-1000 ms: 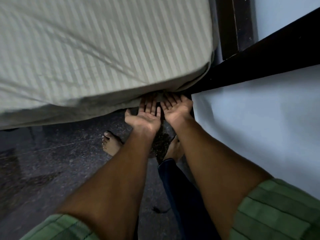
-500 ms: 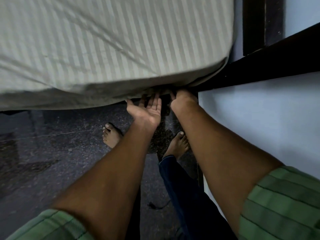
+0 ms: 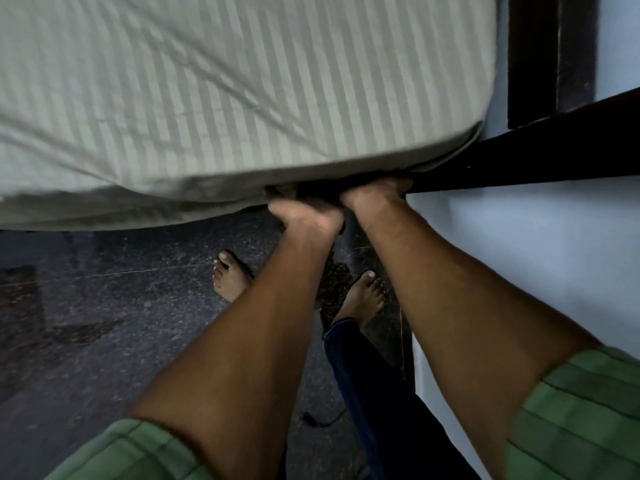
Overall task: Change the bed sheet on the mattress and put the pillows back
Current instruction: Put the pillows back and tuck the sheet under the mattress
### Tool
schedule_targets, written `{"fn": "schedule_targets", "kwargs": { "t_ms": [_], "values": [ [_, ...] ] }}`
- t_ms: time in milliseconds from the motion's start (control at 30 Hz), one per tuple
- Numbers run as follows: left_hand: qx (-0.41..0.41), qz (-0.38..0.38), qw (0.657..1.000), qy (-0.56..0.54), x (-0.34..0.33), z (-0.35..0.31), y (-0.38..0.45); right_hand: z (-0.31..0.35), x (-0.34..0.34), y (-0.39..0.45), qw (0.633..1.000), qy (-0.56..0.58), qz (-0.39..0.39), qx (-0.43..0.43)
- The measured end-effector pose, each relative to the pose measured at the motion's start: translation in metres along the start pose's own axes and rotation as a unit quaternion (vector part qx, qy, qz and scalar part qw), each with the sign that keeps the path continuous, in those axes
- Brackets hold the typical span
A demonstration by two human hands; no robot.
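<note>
You're tucking the pale green striped cotton bed sheet point(image 3: 214, 98) under the mattress corner at one o'clock. Your left hand point(image 3: 306, 218) and right hand point(image 3: 372, 195) reach beneath; finger grip hidden, cannot tell. Next, push fabric deeper, evenly.

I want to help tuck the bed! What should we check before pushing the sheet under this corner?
1. Striped sheet covers the mattress top: ok.
2. Sheet edge hangs below the corner: ok.
3. Left hand at the sheet edge: ok.
4. Right hand under the corner: ok.
5. Fingers' grip on the cloth: cannot tell, hidden underneath.
6. Bare feet clear of the bed: ok.
</note>
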State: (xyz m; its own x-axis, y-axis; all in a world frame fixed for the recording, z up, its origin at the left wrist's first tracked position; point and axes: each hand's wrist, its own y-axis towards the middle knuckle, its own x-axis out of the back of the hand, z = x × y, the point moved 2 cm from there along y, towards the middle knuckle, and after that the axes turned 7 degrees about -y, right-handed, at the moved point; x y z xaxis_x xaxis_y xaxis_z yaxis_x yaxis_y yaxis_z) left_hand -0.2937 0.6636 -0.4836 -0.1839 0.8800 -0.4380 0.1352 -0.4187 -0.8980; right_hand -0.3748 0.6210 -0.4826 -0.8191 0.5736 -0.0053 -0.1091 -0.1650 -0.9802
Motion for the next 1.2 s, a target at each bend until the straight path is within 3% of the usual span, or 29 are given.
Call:
{"fn": "schedule_targets", "kwargs": {
  "t_ms": [33,67,100,167,233,267,433,533,700,767,967,1067,1200],
  "values": [
    [0.01,0.009,1.0,0.0,-0.009,-0.003,0.003,0.002,0.001,0.002,0.999,0.023,0.031,-0.008],
    [0.018,0.004,1.0,0.011,-0.013,-0.005,0.008,-0.002,-0.001,0.006,0.986,0.112,0.112,-0.051],
    [0.026,-0.005,0.999,0.047,-0.013,-0.009,0.011,0.001,-0.006,0.002,0.986,0.098,0.138,0.003],
    [0.006,-0.065,0.979,0.191,-0.001,-0.023,0.006,0.001,-0.003,0.0,0.982,0.103,0.156,0.022],
    [0.003,-0.106,0.942,0.319,0.01,-0.035,-0.012,-0.007,0.016,-0.01,0.992,0.048,0.111,0.041],
    [0.0,-0.119,0.935,0.333,0.016,-0.041,-0.021,-0.012,0.026,-0.012,0.994,0.041,0.096,0.039],
    [0.029,-0.118,0.969,0.215,0.038,-0.056,-0.049,-0.049,0.038,-0.031,0.99,-0.118,0.077,0.013],
    [0.0,-0.115,0.978,0.174,0.047,-0.072,-0.055,-0.071,0.018,-0.038,0.976,-0.202,0.087,0.011],
    [-0.054,-0.106,0.984,0.129,0.067,-0.125,-0.056,-0.109,-0.023,-0.038,0.981,-0.167,0.101,0.012],
    [-0.073,-0.12,0.979,0.15,0.071,-0.151,-0.05,-0.124,-0.038,-0.032,0.983,-0.163,0.081,0.032],
    [-0.141,-0.201,0.914,0.322,0.065,-0.2,-0.026,-0.161,-0.088,-0.038,0.975,-0.202,0.074,0.047],
    [-0.099,-0.182,0.913,0.352,0.064,-0.209,-0.011,-0.169,-0.11,-0.041,0.992,-0.112,0.004,0.059],
    [-0.049,-0.162,0.922,0.348,0.064,-0.221,-0.005,-0.173,-0.106,-0.038,0.982,-0.144,-0.072,0.098]
  ]
}}
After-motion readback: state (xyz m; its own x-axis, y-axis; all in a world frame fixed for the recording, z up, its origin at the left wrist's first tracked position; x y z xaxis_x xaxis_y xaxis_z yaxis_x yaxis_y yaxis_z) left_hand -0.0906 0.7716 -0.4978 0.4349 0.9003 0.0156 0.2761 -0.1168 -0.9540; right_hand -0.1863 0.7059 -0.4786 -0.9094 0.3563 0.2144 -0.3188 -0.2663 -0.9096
